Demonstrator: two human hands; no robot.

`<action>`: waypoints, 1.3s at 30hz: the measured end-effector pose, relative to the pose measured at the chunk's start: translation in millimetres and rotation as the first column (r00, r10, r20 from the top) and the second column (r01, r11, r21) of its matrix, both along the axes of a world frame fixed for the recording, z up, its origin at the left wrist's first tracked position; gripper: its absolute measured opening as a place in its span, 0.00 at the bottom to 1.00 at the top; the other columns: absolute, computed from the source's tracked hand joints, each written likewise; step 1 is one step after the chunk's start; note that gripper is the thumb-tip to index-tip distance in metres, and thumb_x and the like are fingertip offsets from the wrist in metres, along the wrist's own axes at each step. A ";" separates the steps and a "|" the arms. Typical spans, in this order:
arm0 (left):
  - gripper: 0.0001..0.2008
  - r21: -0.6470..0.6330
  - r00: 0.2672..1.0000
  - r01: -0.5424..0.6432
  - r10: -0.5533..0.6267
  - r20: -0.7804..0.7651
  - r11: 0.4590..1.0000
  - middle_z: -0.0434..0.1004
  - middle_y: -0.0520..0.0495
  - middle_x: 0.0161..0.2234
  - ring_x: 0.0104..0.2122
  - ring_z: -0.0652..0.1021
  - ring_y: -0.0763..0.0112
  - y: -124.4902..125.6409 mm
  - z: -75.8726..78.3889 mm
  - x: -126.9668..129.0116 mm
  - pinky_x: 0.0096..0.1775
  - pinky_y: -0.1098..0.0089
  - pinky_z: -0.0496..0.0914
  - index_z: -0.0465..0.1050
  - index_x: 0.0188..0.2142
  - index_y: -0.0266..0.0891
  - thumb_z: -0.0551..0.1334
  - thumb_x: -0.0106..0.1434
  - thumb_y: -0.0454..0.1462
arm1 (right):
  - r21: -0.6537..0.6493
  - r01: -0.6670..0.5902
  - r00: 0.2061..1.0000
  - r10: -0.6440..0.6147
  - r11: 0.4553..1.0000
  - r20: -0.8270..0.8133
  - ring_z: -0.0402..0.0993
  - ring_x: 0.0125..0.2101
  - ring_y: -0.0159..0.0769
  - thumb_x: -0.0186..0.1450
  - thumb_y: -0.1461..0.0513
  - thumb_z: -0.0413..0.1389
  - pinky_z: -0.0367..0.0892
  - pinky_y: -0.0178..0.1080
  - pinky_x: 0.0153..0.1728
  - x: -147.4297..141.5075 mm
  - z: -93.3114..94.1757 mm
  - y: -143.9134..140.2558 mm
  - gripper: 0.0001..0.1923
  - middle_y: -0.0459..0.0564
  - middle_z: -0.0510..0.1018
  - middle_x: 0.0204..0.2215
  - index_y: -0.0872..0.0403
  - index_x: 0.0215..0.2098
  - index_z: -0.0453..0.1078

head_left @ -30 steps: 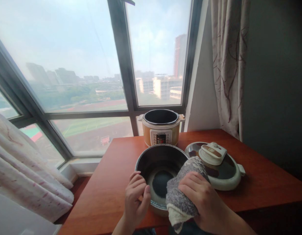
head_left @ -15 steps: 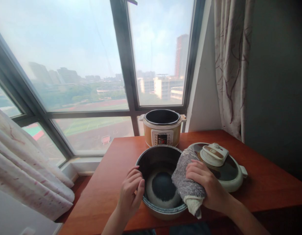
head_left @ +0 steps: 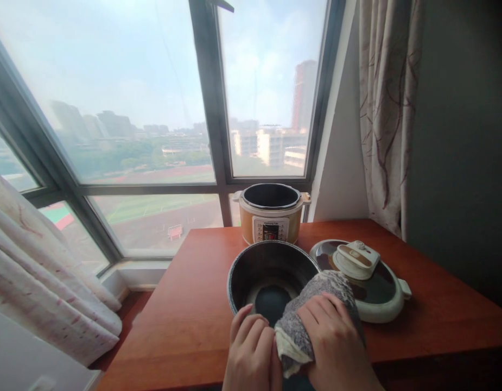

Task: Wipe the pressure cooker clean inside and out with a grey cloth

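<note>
A dark inner cooking pot [head_left: 242, 271] stands at the table's near side, its mouth facing up and towards me. My left hand [head_left: 254, 353] is closed over the pot's near-left rim, fingers bent inward; the rim beneath them is hidden. Its index finger side lies against the pale edge of a grey cloth [head_left: 299, 317]. My right hand [head_left: 336, 342] grips that bunched cloth over the pot's right rim. Just beyond the pot sits a gold and white electric pressure cooker [head_left: 246, 221], open at the top. To the right, the cooker's lid [head_left: 387, 304] lies with its handle up.
All of this rests on a reddish-brown wooden table [head_left: 185, 304]. Large windows [head_left: 145, 98] rise behind it. Patterned curtains hang at the left [head_left: 39, 282] and right [head_left: 387, 119].
My left hand has moved right and nearer to me, from the pot's left side to its near rim. My right hand and the cloth have come nearer to me, with the cloth turned.
</note>
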State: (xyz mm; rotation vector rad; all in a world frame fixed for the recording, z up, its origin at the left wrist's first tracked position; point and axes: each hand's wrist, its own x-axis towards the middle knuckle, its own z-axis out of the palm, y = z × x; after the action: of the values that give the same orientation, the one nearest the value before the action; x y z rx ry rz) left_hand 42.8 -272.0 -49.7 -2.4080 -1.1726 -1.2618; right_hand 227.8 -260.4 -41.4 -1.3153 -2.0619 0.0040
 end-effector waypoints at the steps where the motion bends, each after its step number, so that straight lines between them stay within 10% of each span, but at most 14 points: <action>1: 0.10 0.000 1.000 0.010 -0.010 0.007 1.000 0.73 0.49 0.30 0.35 0.75 0.67 1.4 1.6 -1.2 0.56 0.58 0.63 0.64 0.33 0.41 0.53 0.60 0.25 | 0.010 -0.008 1.000 0.008 1.000 0.005 0.68 0.38 0.46 0.48 0.68 0.60 0.53 0.52 0.57 -1.0 -1.8 -0.7 0.13 0.49 0.76 0.32 0.50 0.31 0.68; 12: 0.13 -0.041 0.992 0.048 -0.043 0.117 0.998 0.58 0.55 0.21 0.25 0.66 0.73 28.7 7.5 -25.6 0.47 0.62 0.67 0.55 0.24 0.41 0.53 0.64 0.28 | -0.029 -0.304 0.953 0.304 0.952 -0.001 0.68 0.42 0.46 0.49 0.67 0.56 0.59 0.49 0.53 16.2 11.8 12.7 0.16 0.51 0.76 0.37 0.54 0.37 0.70; 25: 0.17 -0.140 0.972 0.218 -0.201 0.125 0.966 0.52 0.56 0.20 0.22 0.62 0.74 70.7 16.8 -66.1 0.47 0.62 0.69 0.51 0.22 0.40 0.51 0.67 0.32 | -0.099 -0.531 0.825 0.541 0.841 0.163 0.70 0.51 0.46 0.55 0.67 0.58 0.54 0.53 0.61 66.5 33.7 98.0 0.16 0.51 0.79 0.44 0.51 0.42 0.71; 31: 0.13 -0.057 0.992 0.106 -0.102 0.068 0.993 0.64 0.51 0.25 0.32 0.70 0.69 57.8 12.7 -59.1 0.51 0.58 0.67 0.58 0.27 0.41 0.48 0.67 0.28 | -0.067 -0.450 0.875 0.454 0.891 0.166 0.72 0.48 0.44 0.55 0.66 0.59 0.52 0.53 0.63 65.5 30.1 99.4 0.13 0.50 0.79 0.41 0.52 0.39 0.71; 39: 0.10 -0.007 0.999 0.007 -0.006 0.053 1.000 0.70 0.50 0.29 0.36 0.72 0.65 17.6 5.8 -24.3 0.57 0.53 0.60 0.64 0.30 0.41 0.51 0.63 0.27 | -0.122 -0.122 0.980 0.139 0.985 0.143 0.68 0.41 0.46 0.51 0.68 0.57 0.51 0.53 0.63 24.8 21.8 26.7 0.11 0.51 0.76 0.34 0.52 0.32 0.71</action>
State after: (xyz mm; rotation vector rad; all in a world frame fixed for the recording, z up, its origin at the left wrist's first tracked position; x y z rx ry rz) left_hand 18.6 -254.4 -43.9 -2.3996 -1.1860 -1.3328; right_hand 252.7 -233.8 -19.6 -1.2784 -2.3038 0.0824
